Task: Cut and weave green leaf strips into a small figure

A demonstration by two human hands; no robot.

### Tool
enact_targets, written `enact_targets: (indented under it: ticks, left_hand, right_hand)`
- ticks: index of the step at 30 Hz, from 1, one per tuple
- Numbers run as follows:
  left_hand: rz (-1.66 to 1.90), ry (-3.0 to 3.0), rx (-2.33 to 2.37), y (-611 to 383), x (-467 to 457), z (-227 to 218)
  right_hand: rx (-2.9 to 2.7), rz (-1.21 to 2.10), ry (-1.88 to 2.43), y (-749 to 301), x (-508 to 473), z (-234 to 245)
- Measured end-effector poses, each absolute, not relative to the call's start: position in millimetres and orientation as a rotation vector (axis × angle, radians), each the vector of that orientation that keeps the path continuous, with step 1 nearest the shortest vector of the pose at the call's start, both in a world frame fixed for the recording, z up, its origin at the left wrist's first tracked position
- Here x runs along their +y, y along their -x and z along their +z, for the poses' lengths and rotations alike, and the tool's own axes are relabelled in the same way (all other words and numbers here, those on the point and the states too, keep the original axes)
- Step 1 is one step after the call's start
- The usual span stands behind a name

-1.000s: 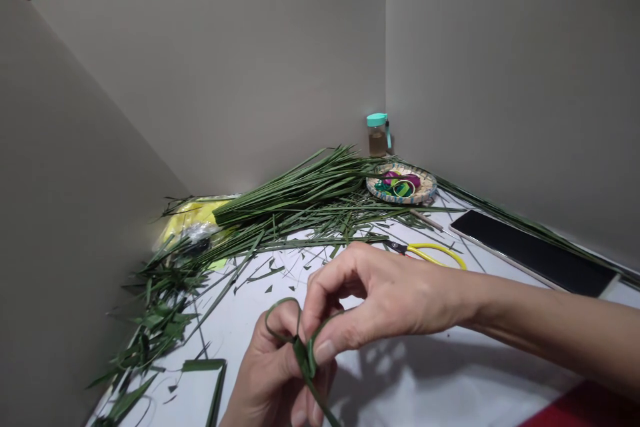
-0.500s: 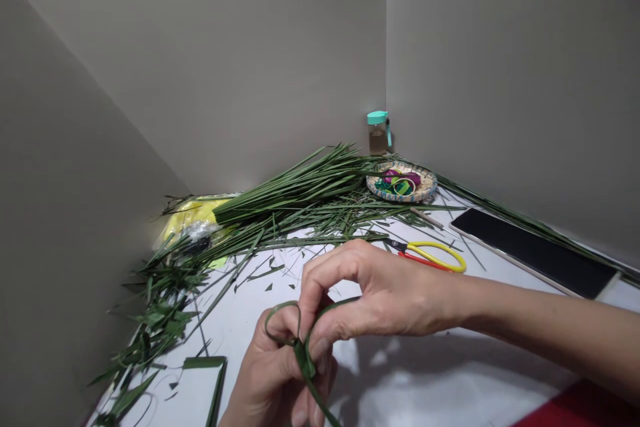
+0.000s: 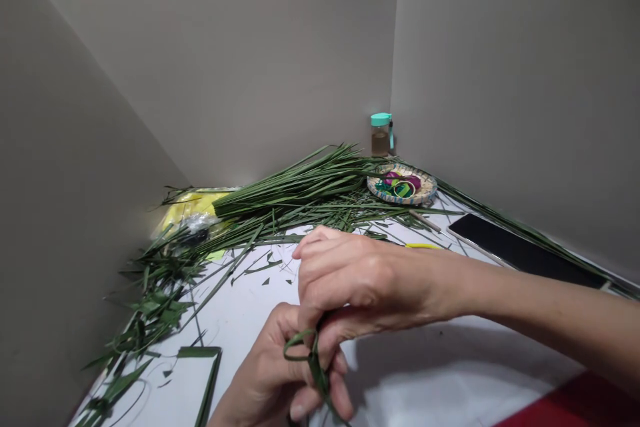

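Note:
Between my hands is a green leaf strip point(image 3: 316, 373), folded or knotted, with a small loop standing up on its left and a tail hanging toward the bottom. My left hand point(image 3: 273, 370) grips it from below, fingers curled round the knot. From the right, my right hand point(image 3: 357, 283) comes over the top, its thumb and index finger pinched on the strip beside the loop. The exact fold under the fingertips is hidden. Partly covered by the right wrist, yellow-handled scissors point(image 3: 423, 246) lie on the white table point(image 3: 250, 310).
A bundle of long green leaves point(image 3: 300, 180) lies at the back, next to a round woven tray point(image 3: 425, 195) and a teal-lidded bottle point(image 3: 380, 137). Leaf scraps point(image 3: 160, 310) heap at left near a yellow bag point(image 3: 193, 208). A dark tablet-like slab point(image 3: 520, 250) rests at right.
My right hand has turned over, its knuckles now facing up, and covers more of the scissors. The leaf loop has shifted slightly right and down, and the view has moved a little.

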State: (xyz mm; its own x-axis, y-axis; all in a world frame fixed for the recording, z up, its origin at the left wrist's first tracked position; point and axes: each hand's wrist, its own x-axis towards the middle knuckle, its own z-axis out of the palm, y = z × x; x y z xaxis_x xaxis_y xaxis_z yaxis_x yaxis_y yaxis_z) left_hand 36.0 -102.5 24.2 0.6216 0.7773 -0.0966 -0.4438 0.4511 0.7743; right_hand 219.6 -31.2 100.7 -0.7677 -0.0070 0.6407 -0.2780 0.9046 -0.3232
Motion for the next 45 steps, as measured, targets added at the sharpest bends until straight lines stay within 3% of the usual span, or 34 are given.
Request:
enact_targets:
  ticks: [12,28,31,37,45]
  left_hand:
    - [0.964,-0.700,0.427,-43.9,-102.9,23.3]
    - [1.043,-0.896,0.299,-38.7,-103.1,26.4]
    - [1.025,-0.946,0.287,-36.0,-101.7,26.6]
    - [1.038,-0.994,0.347,-30.9,-106.7,28.1]
    - [0.951,-0.977,0.429,-34.8,-108.2,28.8]
  right_hand:
    - [-2.271,1.142,-0.036,-222.8,-30.6,99.1]
    - [-2.451,1.241,0.316,-227.5,-31.8,111.2]
    - [-2.548,1.007,0.366,-235.1,-40.0,122.4]
    - [-2.717,0.100,0.536,-239.4,-76.2,138.3]
    - [-2.664,0.386,0.410,-232.6,-62.9,127.6]
